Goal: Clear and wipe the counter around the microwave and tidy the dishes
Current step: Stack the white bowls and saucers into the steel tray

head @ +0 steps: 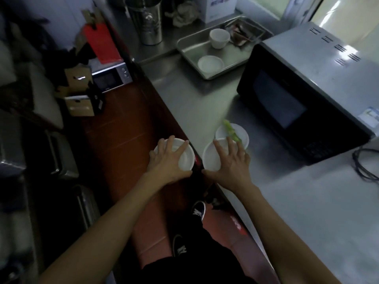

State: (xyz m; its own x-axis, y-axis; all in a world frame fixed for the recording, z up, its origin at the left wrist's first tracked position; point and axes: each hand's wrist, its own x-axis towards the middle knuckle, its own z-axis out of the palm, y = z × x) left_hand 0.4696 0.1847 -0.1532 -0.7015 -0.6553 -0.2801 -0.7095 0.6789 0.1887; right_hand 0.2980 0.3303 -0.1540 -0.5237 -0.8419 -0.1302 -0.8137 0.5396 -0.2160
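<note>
Head view: left hand (166, 160), fingers curled round white bowl (184, 155), held off tabletop (205, 103) edge, mouth up. Right hand (231, 162), fingers spread, grips second bowl (211, 158) at edge. Green vegetable piece (230, 129) on plate (241, 133), long axis pointing away, before microwave (303, 95).

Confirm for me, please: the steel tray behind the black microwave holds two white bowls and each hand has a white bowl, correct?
Nearly: the head view shows the shallow steel tray left of the black microwave, not behind it. Two white bowls inside, correct.
</note>
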